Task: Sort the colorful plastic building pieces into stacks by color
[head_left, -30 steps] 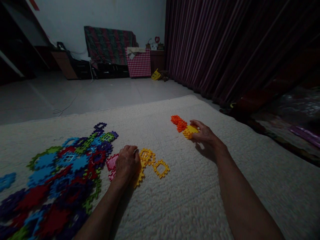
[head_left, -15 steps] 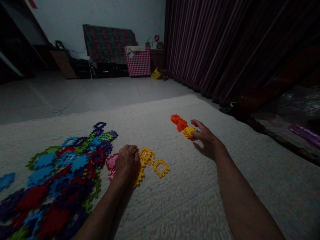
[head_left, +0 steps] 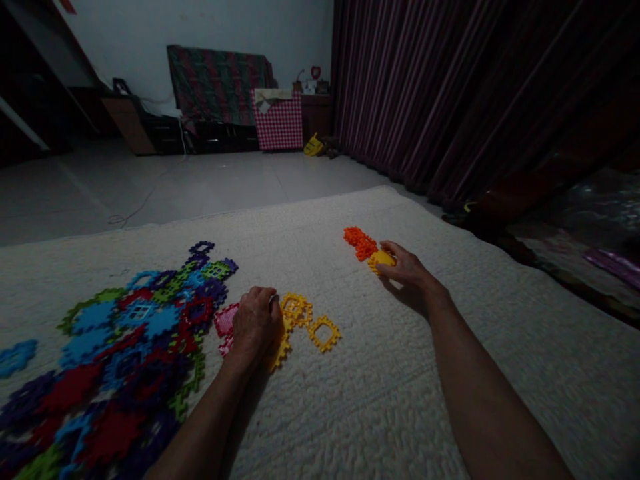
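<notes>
My right hand has its thumb and fingers around a small stack of yellow interlocking plastic tiles. That stack sits on the mat right beside two clumps of orange tiles. My left hand is low over the mat with its fingers curled, and whatever they hold is hidden. Under and beside it lies a yellow tile, with pink tiles on its left. Just to its right are yellow frame tiles and a separate yellow square frame.
A large heap of blue, red, purple and green tiles covers the left of the quilted cream mat. Beyond the mat are a tiled floor, a low cabinet and a checked cloth. Dark curtains hang at right.
My right thumb and fingers have closed around the yellow stack, where the fingers stood more apart before. My left hand stays almost in place.
</notes>
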Demonstrator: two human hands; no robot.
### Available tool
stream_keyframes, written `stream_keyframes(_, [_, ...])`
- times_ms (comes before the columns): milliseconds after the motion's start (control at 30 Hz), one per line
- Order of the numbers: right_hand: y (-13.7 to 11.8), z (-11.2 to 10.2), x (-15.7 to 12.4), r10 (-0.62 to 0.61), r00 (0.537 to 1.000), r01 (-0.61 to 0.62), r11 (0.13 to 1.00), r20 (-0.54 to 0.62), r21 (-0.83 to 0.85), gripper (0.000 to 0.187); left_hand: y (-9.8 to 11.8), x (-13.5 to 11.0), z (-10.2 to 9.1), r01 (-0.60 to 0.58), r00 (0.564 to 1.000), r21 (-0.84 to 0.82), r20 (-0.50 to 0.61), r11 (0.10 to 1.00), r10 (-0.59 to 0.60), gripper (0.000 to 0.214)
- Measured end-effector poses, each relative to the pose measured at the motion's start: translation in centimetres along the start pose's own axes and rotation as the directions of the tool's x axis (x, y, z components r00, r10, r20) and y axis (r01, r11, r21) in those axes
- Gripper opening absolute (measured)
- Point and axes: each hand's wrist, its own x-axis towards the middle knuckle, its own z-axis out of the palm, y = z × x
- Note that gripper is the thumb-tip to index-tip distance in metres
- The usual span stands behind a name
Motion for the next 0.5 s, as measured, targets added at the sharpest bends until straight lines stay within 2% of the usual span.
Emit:
stream_keyframes(133, [-0.7,-0.2,1.2,-0.016,0.996,0.010,0.998,-0.093,-0.066,0.058,-0.1,0.2,-0.2,0.031,0.999,-0.023,0.016,0.999,-0.031,0.029])
stream_keyframes(233, [-2.7,1.0,1.2,-0.075,0.991,0.068,0.995,-0.106,-0.068,0.053,-0.4,0.6,-0.9,0.076,0.997,-0.097,0.036,0.992,-0.073,0.033])
stream_keyframes(267, [-3.6,1.8,0.9,-0.093,0.993,0.090,0.995,-0.067,-0.052,0.049,-0.6,0.7,-1.3,0.089,0.995,-0.125,0.047,0.988,-0.084,0.034])
stream_keyframes(333, [-5.9,3.9,-0.5,-0.121,0.989,0.120,0.993,0.081,0.013,0.043,-0.8,0.8,-2.2,0.109,0.993,-0.162,0.064,0.981,-0.100,0.037])
stream_keyframes(400, [-8.2,6.3,-2.2,-0.167,0.958,0.148,0.985,0.235,0.093,0.040,-1.0,0.4,-3.0,0.116,0.992,-0.172,0.071,0.978,-0.105,0.038])
stream_keyframes(500, [-11.2,9.4,-4.7,-0.284,0.900,0.251,0.958,0.331,0.139,0.046,-1.2,-1.4,-3.9,0.083,0.995,-0.155,0.074,0.984,-0.072,0.036])
